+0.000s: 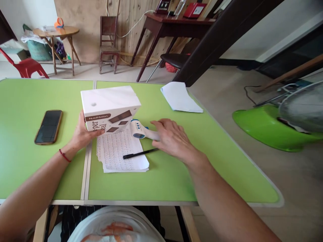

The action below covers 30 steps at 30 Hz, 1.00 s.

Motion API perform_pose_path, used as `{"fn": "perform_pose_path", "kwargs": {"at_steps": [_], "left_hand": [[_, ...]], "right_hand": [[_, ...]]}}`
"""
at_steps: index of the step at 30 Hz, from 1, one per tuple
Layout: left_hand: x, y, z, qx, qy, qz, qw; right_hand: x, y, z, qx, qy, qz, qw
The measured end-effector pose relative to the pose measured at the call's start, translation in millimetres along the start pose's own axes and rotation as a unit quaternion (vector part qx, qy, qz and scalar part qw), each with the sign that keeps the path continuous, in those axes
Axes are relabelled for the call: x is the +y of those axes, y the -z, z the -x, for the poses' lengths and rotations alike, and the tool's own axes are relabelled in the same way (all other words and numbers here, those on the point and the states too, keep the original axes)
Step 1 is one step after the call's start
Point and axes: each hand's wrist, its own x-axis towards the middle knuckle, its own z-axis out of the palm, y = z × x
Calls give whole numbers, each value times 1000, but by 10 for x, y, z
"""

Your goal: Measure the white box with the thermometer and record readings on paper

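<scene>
My left hand (87,132) grips a white carton (108,101) printed "NutriMotion" with brown pictures. The carton is tilted, above the back part of a stack of handwritten sheets (121,154). To its right is a white and blue infrared thermometer (138,129), its head close to the carton's lower right corner. My right hand (173,137) is around the end of the thermometer's handle, thumb and forefinger on either side; the other fingers are partly hidden. A black pen (138,154) lies across the sheets, its right end near my right thumb.
A phone (49,127) lies on the left of the green table (202,178). Folded white paper (180,97) rests near the far right edge. Beyond stand a small round table (55,32), a wooden chair (109,43), a dark post (214,43) and a green plastic stool (264,129).
</scene>
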Motion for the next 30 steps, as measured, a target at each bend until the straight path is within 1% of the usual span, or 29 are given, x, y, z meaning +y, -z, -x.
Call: {"fn": "perform_pose_path", "kwargs": {"at_steps": [1,3,5,6,7,8,9,10,11,12,13,15,16,18,19,20,21,22,24,30], "left_hand": [[-14,4,-2,10,28,26,999],[-4,26,1,49,69,54,995],[48,59,9,79,76,34,993],[86,76,15,93,77,23,992],[130,91,23,102,78,19,992],[176,103,32,103,77,25,991],[222,111,44,95,77,41,992],[265,112,57,78,74,65,992],[303,108,72,60,72,93,991],[333,98,86,41,70,123,989],[354,84,100,24,72,149,986],[377,53,124,-6,85,182,980],[380,38,133,-18,95,184,978],[383,17,144,-35,114,166,979],[384,10,146,-42,120,154,980],[387,4,145,-48,124,143,981],[392,0,141,-52,125,134,982],[398,-4,135,-56,123,132,982],[414,-10,118,-62,112,140,982],[446,8,84,-85,80,143,983]], "right_hand": [[14,-30,-63,-22,-6,-5,1000],[35,-98,-148,-74,-16,-52,996],[63,-127,-175,-102,-32,-127,986],[80,-111,-168,-97,-49,-169,980],[95,-67,-148,-77,-74,-212,971],[101,2,-117,-44,-106,-255,960],[92,94,-77,3,-142,-297,944],[59,201,-27,60,-175,-341,922],[-3,313,29,115,-201,-385,893],[-97,421,90,166,-218,-431,860],[-219,516,155,196,-216,-495,818],[-527,639,283,137,-168,-652,727],[-693,663,340,108,-160,-701,687],[-998,650,423,75,-147,-772,613],[-1121,624,445,70,-145,-799,580],[-1217,592,453,69,-145,-818,552],[-1286,560,449,68,-145,-830,533],[-1331,530,435,68,-146,-837,522],[-1364,483,390,65,-146,-840,518],[-1381,382,273,54,-157,-825,541]]}}
